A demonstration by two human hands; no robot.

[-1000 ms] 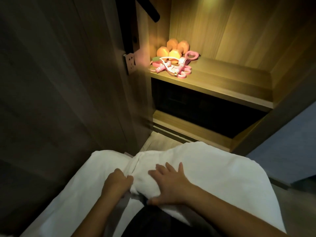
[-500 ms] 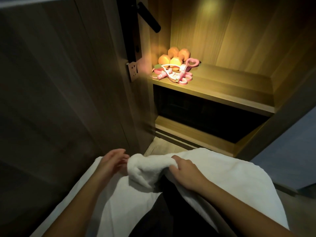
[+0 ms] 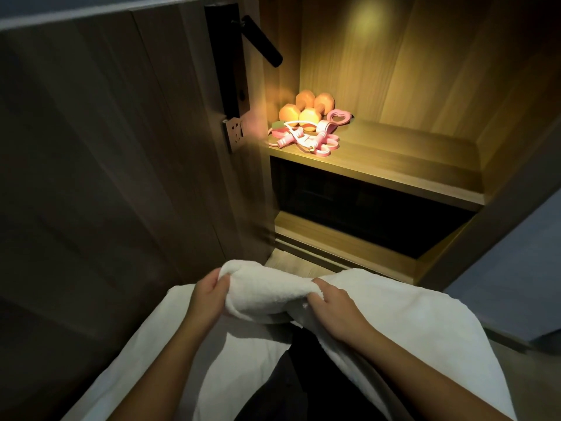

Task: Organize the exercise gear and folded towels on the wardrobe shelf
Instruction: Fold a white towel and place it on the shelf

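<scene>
1. towel (image 3: 394, 314): plain white, nearest the camera, below the shelf
2. dumbbells (image 3: 306, 109): orange, at shelf's back left
3. jump rope (image 3: 299, 138): pink and white, in front of dumbbells
4. shelf (image 3: 394, 159): wood grain, brown
5. door handle (image 3: 261, 41): black, left of shelf

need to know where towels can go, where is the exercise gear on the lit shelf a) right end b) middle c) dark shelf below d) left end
d: the dumbbells and pink jump rope bunch at the left end of the shelf; left hand and right hand grip the towel
</scene>
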